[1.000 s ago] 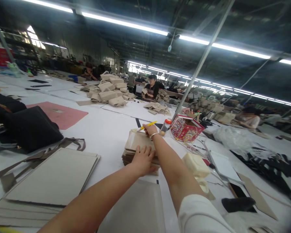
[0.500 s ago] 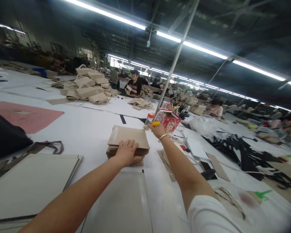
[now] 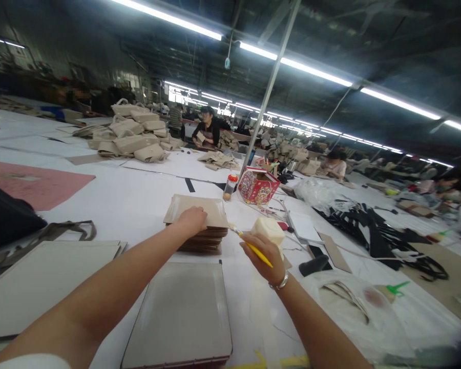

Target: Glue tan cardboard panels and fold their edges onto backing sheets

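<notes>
My left hand [image 3: 193, 220] is closed at the right side of the top beige panel [image 3: 182, 204], its fingertips hidden behind the knuckles. Under that panel is a stack of beige panels [image 3: 202, 242] with uneven edges. My right hand [image 3: 264, 251] grips a yellow-handled brush [image 3: 259, 253], with the bristle end pointing left toward the stack. Just behind the right hand stands a cream block-shaped container [image 3: 269, 229], partly covered by the fingers. In front of the stack lies a larger pile of grey-beige boards [image 3: 184, 312].
A clear jar with a red lid [image 3: 230, 187] and a red patterned box [image 3: 259, 185] stand beside a metal pole [image 3: 271, 84]. More boards [image 3: 49, 287] and a pink sheet [image 3: 38, 184] lie left. Plastic bags, black straps [image 3: 372, 236] and a notebook [image 3: 302, 226] are right. A co-worker [image 3: 206, 128] sits across the table.
My right hand with the brush has come back from near the red box toward the cream container. My left hand, spread on the stack before, is now curled over its top.
</notes>
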The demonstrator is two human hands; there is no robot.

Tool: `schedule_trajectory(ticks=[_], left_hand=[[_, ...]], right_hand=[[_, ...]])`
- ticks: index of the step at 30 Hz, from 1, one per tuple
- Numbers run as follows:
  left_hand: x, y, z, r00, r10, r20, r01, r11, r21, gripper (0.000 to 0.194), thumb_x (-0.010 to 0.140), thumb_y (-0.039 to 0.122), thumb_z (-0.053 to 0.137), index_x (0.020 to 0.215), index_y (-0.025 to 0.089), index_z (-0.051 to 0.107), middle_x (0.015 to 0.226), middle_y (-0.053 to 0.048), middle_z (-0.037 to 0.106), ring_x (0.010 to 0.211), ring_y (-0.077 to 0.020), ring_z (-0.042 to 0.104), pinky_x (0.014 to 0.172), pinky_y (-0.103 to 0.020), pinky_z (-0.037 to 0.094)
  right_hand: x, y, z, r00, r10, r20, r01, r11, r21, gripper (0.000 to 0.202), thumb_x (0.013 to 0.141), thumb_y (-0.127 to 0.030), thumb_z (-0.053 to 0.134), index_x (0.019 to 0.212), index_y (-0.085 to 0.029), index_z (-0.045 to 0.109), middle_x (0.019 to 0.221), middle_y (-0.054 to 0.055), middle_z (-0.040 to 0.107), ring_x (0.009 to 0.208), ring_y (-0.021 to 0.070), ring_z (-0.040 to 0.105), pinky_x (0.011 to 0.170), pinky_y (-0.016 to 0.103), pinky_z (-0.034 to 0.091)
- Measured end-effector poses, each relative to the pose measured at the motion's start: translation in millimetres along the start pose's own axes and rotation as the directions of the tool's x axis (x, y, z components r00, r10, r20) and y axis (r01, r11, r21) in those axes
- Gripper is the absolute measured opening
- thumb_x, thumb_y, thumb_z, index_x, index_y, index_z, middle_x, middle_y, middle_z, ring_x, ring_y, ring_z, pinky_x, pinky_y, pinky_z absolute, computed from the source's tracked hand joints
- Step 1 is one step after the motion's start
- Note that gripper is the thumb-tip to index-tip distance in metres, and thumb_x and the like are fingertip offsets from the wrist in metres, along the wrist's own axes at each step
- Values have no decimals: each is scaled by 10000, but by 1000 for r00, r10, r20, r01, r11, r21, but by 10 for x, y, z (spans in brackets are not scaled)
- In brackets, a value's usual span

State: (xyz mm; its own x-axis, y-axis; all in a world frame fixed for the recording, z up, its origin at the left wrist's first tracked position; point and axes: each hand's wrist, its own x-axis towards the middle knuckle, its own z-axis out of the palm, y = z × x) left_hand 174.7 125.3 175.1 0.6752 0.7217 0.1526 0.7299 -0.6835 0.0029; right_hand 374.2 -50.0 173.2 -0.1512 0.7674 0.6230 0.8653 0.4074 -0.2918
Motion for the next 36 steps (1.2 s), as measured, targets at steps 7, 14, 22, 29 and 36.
schedule_trajectory(ticks=[7, 14, 22, 29, 36], left_hand=[[6, -109, -225, 994, 82, 72, -81, 996, -25, 231, 681, 411, 616, 769, 206, 677, 808, -50, 663, 798, -207, 594, 691, -273, 434], [-300, 23, -289, 990, 118, -71, -113, 991, 77, 283, 798, 107, 392, 950, 176, 621, 1013, -115, 606, 943, -230, 568, 763, -332, 435], [-306, 133, -108, 992, 125, 19, -126, 986, 106, 228, 812, 131, 433, 898, 177, 639, 927, -120, 651, 921, -226, 586, 791, -339, 443], [-574, 110, -352, 985, 18, -171, -3, 996, 87, 253, 812, 112, 389, 934, 148, 607, 968, -136, 632, 945, -244, 575, 780, -345, 451], [-1327, 267, -433, 624, -638, -452, 203, 691, -694, 137, 701, 247, 533, 728, 156, 632, 716, -16, 661, 706, -172, 626, 682, -252, 498]], right_hand=[[-340, -125, 176, 912, 318, -259, -232, 921, 313, 298, 879, -297, 459, 1150, -231, 560, 787, 28, 666, 603, 158, 636, 604, 351, 547], [-238, -293, 173, 950, 245, -193, -169, 925, 340, 226, 848, -297, 519, 1045, -237, 612, 878, 38, 679, 663, 155, 647, 685, 345, 548], [428, -327, 355, 952, 256, 169, -305, 841, 446, 257, 795, -429, 551, 903, -224, 661, 674, 4, 653, 544, 122, 602, 539, 246, 515], [-37, -454, -3, 910, 380, 166, -395, 674, 625, 360, 824, -469, 503, 1040, -188, 569, 778, 36, 669, 584, 134, 644, 577, 273, 547], [-386, -578, 196, 845, 534, -37, -389, 658, 645, 263, 882, -451, 403, 1012, -223, 411, 985, 65, 646, 677, 143, 656, 628, 303, 538]])
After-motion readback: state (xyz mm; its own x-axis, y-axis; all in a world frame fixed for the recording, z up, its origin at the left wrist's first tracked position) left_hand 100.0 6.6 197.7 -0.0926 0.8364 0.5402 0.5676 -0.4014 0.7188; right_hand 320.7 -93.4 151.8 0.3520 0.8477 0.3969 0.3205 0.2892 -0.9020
